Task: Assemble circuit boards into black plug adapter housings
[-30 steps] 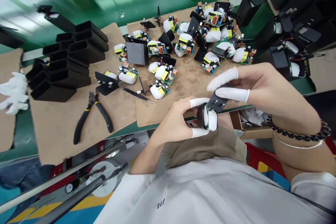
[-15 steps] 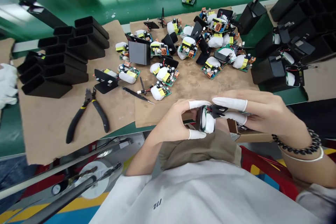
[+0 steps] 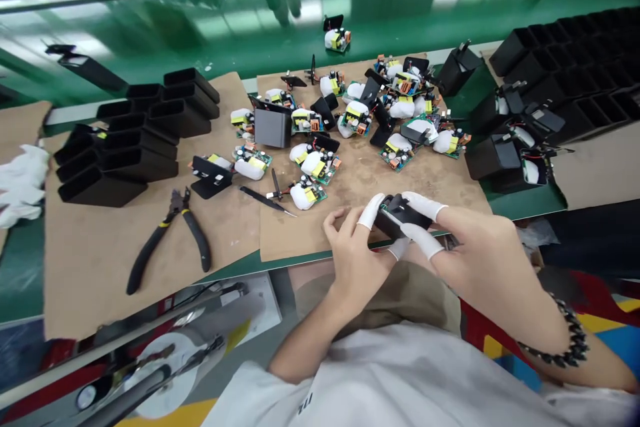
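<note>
Between my hands is a black power adapter case (image 3: 386, 221). My left hand (image 3: 354, 257) is closed around its left end, thumb below and a finger on top. With thumb and fingertips, my right hand (image 3: 473, 250) pinches the black end cap (image 3: 413, 211), which lies over the open end of the case. A sliver of green board shows at the rim; the rest of the inside is hidden. White finger cots cover several fingertips of both hands. Just beyond them, a circuit board with white filler (image 3: 303, 196) lies on the cardboard (image 3: 350, 197).
Cutting pliers (image 3: 173, 237) and black tweezers (image 3: 265, 200) lie left. Several boards with caps, such as a yellow-taped one (image 3: 355, 119), cover the cardboard's middle. Empty black cases (image 3: 145, 140) stand left, more cases (image 3: 565, 73) right. A white glove (image 3: 23, 183) lies far left.
The cap has gone from beside the case's opening to lying over it, hiding the white filler. My left hand has turned around the case. The view has tilted up.
</note>
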The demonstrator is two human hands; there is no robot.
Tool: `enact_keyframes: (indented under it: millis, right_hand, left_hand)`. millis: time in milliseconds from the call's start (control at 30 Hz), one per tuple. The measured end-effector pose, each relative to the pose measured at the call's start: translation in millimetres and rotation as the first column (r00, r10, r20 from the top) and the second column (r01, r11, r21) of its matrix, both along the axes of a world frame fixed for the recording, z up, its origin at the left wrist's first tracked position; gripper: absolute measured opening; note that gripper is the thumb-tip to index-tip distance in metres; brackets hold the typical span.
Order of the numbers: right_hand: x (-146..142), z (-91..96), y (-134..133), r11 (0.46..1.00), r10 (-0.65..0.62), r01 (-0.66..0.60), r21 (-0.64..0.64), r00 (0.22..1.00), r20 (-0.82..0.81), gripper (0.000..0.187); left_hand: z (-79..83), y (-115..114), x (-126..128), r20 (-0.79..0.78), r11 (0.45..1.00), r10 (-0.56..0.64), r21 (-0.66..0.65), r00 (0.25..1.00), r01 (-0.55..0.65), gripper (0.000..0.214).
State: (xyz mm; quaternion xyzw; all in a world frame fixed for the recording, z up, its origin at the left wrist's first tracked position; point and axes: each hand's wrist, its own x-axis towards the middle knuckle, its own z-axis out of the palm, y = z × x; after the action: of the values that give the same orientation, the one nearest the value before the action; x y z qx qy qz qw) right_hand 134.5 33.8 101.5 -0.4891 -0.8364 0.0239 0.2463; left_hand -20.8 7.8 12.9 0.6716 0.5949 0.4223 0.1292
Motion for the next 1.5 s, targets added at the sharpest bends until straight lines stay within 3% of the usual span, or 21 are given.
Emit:
enact_keyframes:
  millis: [133,267,400,500,567,700,767,833,900,1000,1100,1200,1300,1400,1500]
  right_hand:
    - [-16.3,-7.7,-8.5,0.997,-0.040,0.038,0.061,0.999,0.032,0.025]
    - [-18.0,-40.6,-15.2,0.993,-0.101,0.107,0.055,0.989,-0.105,0.023]
    - [-11.7,-71.0,-16.0,0.987,0.079,-0.016,0.162,0.916,-0.393,0.030]
    - [-9.0,-70.6,-15.6,0.980,0.095,-0.013,0.198,0.907,-0.410,0.039]
    - [-10.0,-65.5,-15.4,0.977,0.045,0.041,0.210,0.920,-0.390,0.043]
    - [-14.5,-60.8,-11.1,0.972,0.047,0.037,0.232,0.937,-0.347,0.031]
    - [-16.3,-61.5,-8.5,0.957,0.036,0.077,0.279,0.925,-0.379,0.038]
    - [-18.6,-65.1,-7.3,0.938,0.009,0.125,0.322,0.923,-0.386,0.042]
    - [-21.4,-71.9,-7.4,0.944,-0.009,0.117,0.308,0.944,-0.329,0.033]
    - [-22.1,-82.6,-10.2,0.986,-0.031,0.071,0.148,0.965,-0.260,0.027]
    - [-15.6,-88.4,-15.8,1.000,-0.009,0.002,-0.024,0.943,-0.332,0.043]
    - [-8.4,-93.0,-22.6,0.991,-0.074,0.015,-0.136,0.893,-0.444,0.059]
    - [-7.6,-98.5,-27.1,0.978,-0.142,0.041,-0.202,0.848,-0.511,0.067]
    - [-11.7,-101.9,-27.7,0.988,-0.116,0.040,-0.148,0.826,-0.552,0.065]
    - [-14.5,-103.4,-26.7,0.994,-0.100,0.063,-0.085,0.829,-0.550,0.059]
  left_hand:
    - [-4.5,-3.2,2.5,-0.028,1.000,0.016,0.027,0.999,-0.016,0.059]
    - [-9.2,-5.1,0.0,-0.053,0.998,0.028,0.054,0.998,-0.026,0.061]
    - [-7.1,-6.4,-15.8,-0.064,0.998,-0.050,0.025,0.997,0.052,0.056]
    - [1.2,-11.1,-41.5,0.028,0.992,-0.125,0.037,0.992,0.124,0.057]
    - [7.7,-16.7,-60.4,0.104,0.994,-0.075,0.089,0.992,0.066,0.059]
    - [14.6,-27.9,-85.6,0.192,0.979,0.074,0.170,0.979,-0.108,0.058]
    - [14.3,-29.6,-89.4,0.215,0.968,0.114,0.194,0.970,-0.157,0.054]
    - [13.6,-28.0,-87.9,0.222,0.964,0.121,0.206,0.967,-0.168,0.052]
    - [14.4,-23.9,-81.5,0.202,0.973,0.092,0.188,0.975,-0.130,0.049]
    - [17.2,-14.7,-63.3,0.134,0.995,-0.022,0.104,0.991,0.008,0.052]
    - [16.9,-3.7,-39.6,0.132,0.986,-0.167,0.050,0.977,0.162,0.063]
    - [13.3,6.6,-20.3,0.200,0.972,-0.236,0.052,0.951,0.230,0.065]
    - [11.1,14.4,-11.4,0.284,0.982,-0.190,0.039,0.940,0.186,0.049]
    - [10.8,19.9,-10.2,0.351,0.996,-0.089,0.007,0.932,0.092,0.025]
    - [9.0,23.1,-9.0,0.356,0.998,-0.053,0.044,0.933,0.040,0.021]
